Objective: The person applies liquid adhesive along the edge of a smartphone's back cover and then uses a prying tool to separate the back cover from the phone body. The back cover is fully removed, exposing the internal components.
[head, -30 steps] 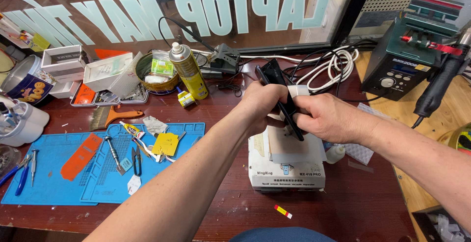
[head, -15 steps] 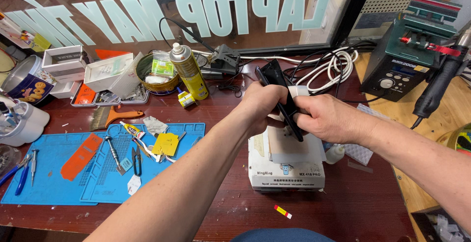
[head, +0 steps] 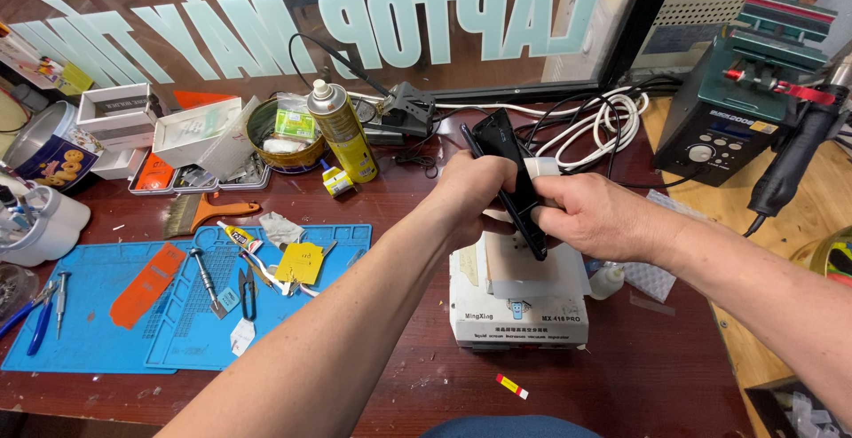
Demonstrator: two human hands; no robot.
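Both my hands hold a black smartphone (head: 508,163) on edge above a white box-shaped heating machine (head: 519,300). My left hand (head: 475,191) wraps the phone's left side, fingers closed around it. My right hand (head: 593,218) grips the lower right side, with the thumb pressed along the phone's edge. The phone's top end points up and away from me, tilted toward the window. Its screen face is hidden.
Blue work mats (head: 133,300) at left carry tweezers, screwdrivers, a glue tube and an orange pry card. A yellow spray can (head: 342,132) stands behind. White cables (head: 596,127), a soldering station (head: 737,110) and a hot-air handle (head: 794,158) sit at right.
Both hands and the phone stay almost in place; the grip shifts only slightly on the phone.
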